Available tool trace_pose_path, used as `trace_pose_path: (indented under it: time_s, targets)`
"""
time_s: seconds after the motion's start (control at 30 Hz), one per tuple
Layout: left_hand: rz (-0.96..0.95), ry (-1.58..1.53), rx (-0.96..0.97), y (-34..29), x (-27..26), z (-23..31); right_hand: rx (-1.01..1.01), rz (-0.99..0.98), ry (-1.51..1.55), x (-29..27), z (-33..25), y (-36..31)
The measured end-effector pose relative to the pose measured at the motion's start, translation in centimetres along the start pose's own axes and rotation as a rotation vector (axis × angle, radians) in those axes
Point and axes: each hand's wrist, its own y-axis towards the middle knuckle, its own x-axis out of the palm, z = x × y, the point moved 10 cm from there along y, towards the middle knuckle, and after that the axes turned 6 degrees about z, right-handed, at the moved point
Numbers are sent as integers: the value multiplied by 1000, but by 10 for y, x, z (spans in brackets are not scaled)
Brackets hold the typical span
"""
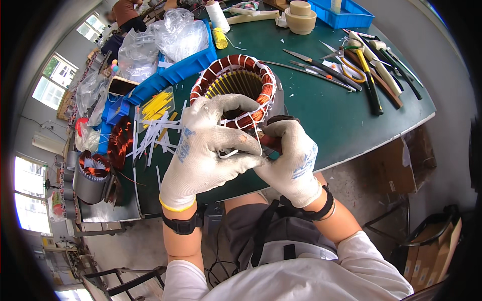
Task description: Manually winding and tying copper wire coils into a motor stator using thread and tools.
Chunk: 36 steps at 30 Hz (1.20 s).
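Observation:
A motor stator (268,83) stands on the green table in front of me, its copper winding ring laced with white cord and yellow strips lining its inner slots. My left hand (198,148), in a white knit glove, reaches over the near side of the ring, thumb and fingers pinching white cord (229,154) just below it. Close beside it, my gloved right hand (296,163) is closed on the cord near the left fingertips. A dark reddish piece (272,143) shows by the right thumb, partly hidden, and its kind is unclear.
Left of the stator lie yellow strips (156,105), white strips (150,138) and a blue bin (188,69) under plastic bags. Another stator (90,183) stands at far left. Scissors (351,71) and a hammer (372,88) lie to the right. A thread cone (217,17) stands behind.

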Motion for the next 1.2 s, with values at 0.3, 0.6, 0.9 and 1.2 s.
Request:
trace_pose_path:
  time_s: [0.3, 0.6, 0.9, 1.2]
  targets:
    - [-13, 35, -26, 1, 2, 0, 53, 22, 29, 0, 6, -3]
    - [-8, 18, -24, 0, 2, -1, 64, 8, 12, 0, 4, -2]
    - [-13, 8, -23, 1, 3, -1, 60, 14, 27, 0, 5, -2]
    - [-6, 29, -30, 0, 3, -1, 45, 17, 37, 0, 5, -3]
